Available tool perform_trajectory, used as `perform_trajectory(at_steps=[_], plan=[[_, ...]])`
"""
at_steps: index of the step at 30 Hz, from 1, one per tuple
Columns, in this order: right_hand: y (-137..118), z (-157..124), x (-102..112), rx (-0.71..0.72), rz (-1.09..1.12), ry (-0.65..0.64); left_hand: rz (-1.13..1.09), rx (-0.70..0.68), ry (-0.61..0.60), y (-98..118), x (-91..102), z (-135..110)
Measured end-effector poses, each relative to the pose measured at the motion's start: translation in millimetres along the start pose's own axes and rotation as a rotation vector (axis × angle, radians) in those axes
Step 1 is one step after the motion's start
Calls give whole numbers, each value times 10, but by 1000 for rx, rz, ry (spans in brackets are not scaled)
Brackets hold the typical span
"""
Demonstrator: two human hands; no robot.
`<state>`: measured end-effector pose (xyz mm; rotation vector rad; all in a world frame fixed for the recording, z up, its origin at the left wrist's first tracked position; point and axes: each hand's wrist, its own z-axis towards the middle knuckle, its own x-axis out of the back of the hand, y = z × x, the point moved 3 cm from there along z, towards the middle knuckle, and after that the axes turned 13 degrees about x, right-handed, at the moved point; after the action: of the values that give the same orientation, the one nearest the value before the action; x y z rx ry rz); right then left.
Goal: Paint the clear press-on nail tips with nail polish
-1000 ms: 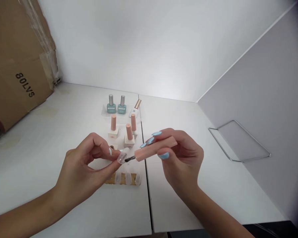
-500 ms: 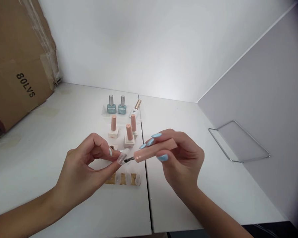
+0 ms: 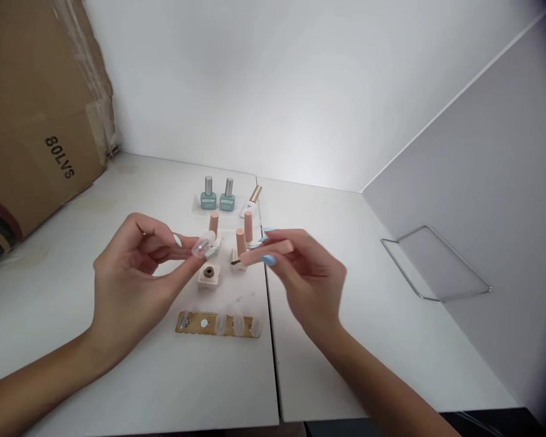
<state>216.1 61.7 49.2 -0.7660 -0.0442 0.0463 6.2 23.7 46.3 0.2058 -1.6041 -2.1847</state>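
Between thumb and fingers, my left hand (image 3: 136,273) pinches a clear false nail (image 3: 203,244). My right hand (image 3: 312,273) is closed around a pink nail polish brush cap (image 3: 273,250), its dark bristle tip pointing left, apart from the nail. Below and between the hands stands an uncapped white polish bottle (image 3: 208,277) with a dark round neck. Two capped pink-topped bottles, one with its cap (image 3: 241,241) nearest my right hand, stand behind, and a third is partly covered by the false nail. Nearer me lies a gold display strip (image 3: 195,323) bearing several clear false nails (image 3: 238,323).
Two teal polish bottles (image 3: 208,199) and a tilted white bottle with a gold cap (image 3: 251,203) sit at the back in a clear tray. A cardboard box (image 3: 40,109) fills the left. A wire stand (image 3: 418,291) is at right. A seam (image 3: 273,340) divides the white tabletop.
My left hand has moved left and up with the false nail. The brush has come away from the nail. The uncapped bottle and more of the gold strip now show.
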Motion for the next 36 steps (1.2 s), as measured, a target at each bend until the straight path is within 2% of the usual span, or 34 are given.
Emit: perform_trajectory(at_steps=[2, 5, 14, 22, 29, 33, 36], plan=[[21, -15, -107, 23, -19, -97, -13, -2, 34, 24, 27, 17], [53, -33, -230, 59, -18, -157, -33, -16, 30, 40, 53, -1], [123, -63, -394, -6, -8, -193, -68, -17, 13, 57, 134, -65], [128, -98, -522, 145, -138, -385, -77, -13, 6, 32, 173, -72], [145, -114, -534, 197, -182, -365, -96, -56, 4, 52, 161, -60], [143, -117, -523, 145, -130, -312, -93, -58, 5, 50, 147, -63], [141, -121, -535, 155, -132, -355, -82, -50, 21, 34, 147, -68]])
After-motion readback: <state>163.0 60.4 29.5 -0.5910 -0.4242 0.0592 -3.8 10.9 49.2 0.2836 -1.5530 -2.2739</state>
